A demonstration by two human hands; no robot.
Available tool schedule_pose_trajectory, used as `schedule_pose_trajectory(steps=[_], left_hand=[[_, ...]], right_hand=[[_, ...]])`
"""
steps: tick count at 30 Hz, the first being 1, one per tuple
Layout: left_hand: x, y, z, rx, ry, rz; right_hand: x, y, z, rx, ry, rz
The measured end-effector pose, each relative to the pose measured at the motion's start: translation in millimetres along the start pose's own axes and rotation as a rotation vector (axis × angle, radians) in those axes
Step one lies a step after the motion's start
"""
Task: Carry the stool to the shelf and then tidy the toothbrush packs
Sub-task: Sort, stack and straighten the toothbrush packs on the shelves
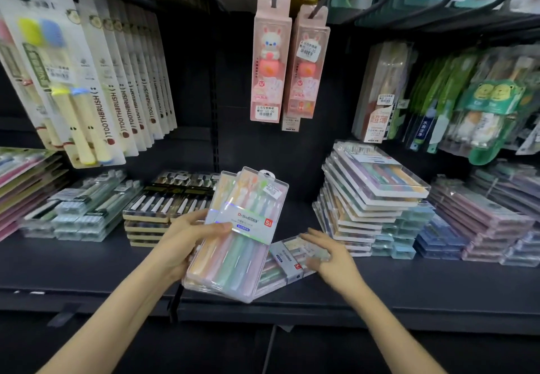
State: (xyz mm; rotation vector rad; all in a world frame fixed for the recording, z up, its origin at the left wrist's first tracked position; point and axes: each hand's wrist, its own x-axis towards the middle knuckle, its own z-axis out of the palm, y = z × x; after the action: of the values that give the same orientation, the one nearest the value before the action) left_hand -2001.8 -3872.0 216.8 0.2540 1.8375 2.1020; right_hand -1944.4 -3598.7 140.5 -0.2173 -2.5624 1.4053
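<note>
My left hand (187, 237) grips a small stack of clear toothbrush packs (233, 245) with pastel brushes, held tilted above the dark shelf (87, 265). My thumb lies across the front of the top pack. My right hand (327, 252) rests on another clear pack (289, 259) lying flat on the shelf, fingers curled over its right end. No stool is in view.
A tall leaning stack of clear packs (371, 195) stands just right of my hands, with lower stacks (479, 221) beyond. Black-and-gold packs (163, 207) and green packs (79, 207) lie to the left. Pink rabbit packs (270, 60) and white toothbrush cards (96, 81) hang on hooks above.
</note>
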Motion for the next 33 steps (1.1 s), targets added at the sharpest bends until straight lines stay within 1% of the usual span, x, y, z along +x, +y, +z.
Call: schedule_pose_trajectory(steps=[1,2,3,5,7,13,15,17,24,28,31,33], left_hand=[[5,-2,3,0.001,-0.020,-0.012],[11,-5,7,0.006,-0.047,-0.027],[16,-7,12,0.011,-0.076,-0.051],[28,-14,20,0.036,-0.133,-0.106],[41,-22,27,0.082,-0.180,-0.155],[78,-27,41,0.235,-0.350,-0.305],[86,-26,42,0.298,-0.411,-0.360],[91,-27,40,0.311,-0.439,-0.407],[89,-30,37,0.349,-0.385,-0.506],[72,-43,34,0.364,-0.342,-0.420],[66,-53,34,0.274,-0.221,-0.374],[64,-55,45,0.219,-0.208,-0.370]], right_hand=[[-8,4,6,0.071,0.129,0.062],[-16,6,10,0.144,0.208,0.136],[-21,9,12,0.238,0.242,0.202],[-24,11,10,0.423,0.255,0.278],[-27,9,8,0.536,0.278,0.325],[-28,15,23,0.608,0.242,0.433],[-26,14,21,0.618,0.210,0.434],[-24,10,18,0.656,0.178,0.435],[-10,-3,23,0.727,0.071,0.438],[3,-17,27,0.797,-0.021,0.451],[1,-26,27,0.818,-0.057,0.451],[-3,-30,33,0.772,-0.045,0.462]])
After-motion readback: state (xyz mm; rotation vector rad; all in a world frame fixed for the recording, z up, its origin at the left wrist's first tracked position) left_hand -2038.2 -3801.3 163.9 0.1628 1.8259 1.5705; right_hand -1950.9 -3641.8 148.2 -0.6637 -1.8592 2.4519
